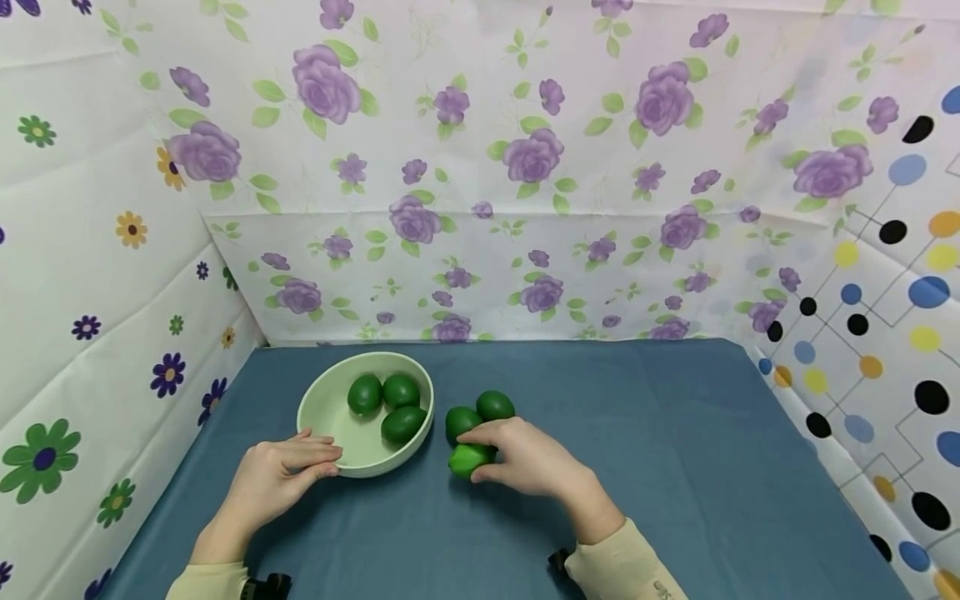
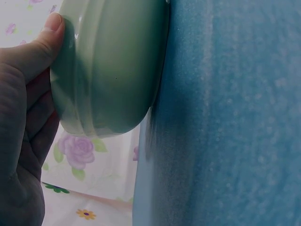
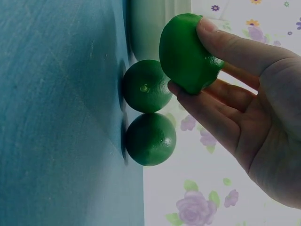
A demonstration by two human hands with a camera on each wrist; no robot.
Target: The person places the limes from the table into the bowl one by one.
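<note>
A pale green bowl (image 1: 333,417) stands on the left part of the table with three limes (image 1: 403,425) inside. My left hand (image 1: 281,475) grips its near left rim, the thumb lying along the outer wall of the bowl (image 2: 113,70) in the left wrist view. To the right of the bowl, my right hand (image 1: 528,458) holds a bright green lime (image 3: 183,52) between thumb and fingertips, raised off the cloth. Two darker limes, a nearer one (image 3: 148,86) and another (image 3: 151,139), rest side by side on the table just behind the held one.
A blue cloth (image 1: 675,467) covers the table. Floral sheets hang at the back (image 1: 480,167) and on the left (image 1: 90,250), and a dotted sheet (image 1: 885,350) hangs on the right. Dark wrist straps show at both cream sleeves (image 1: 626,562).
</note>
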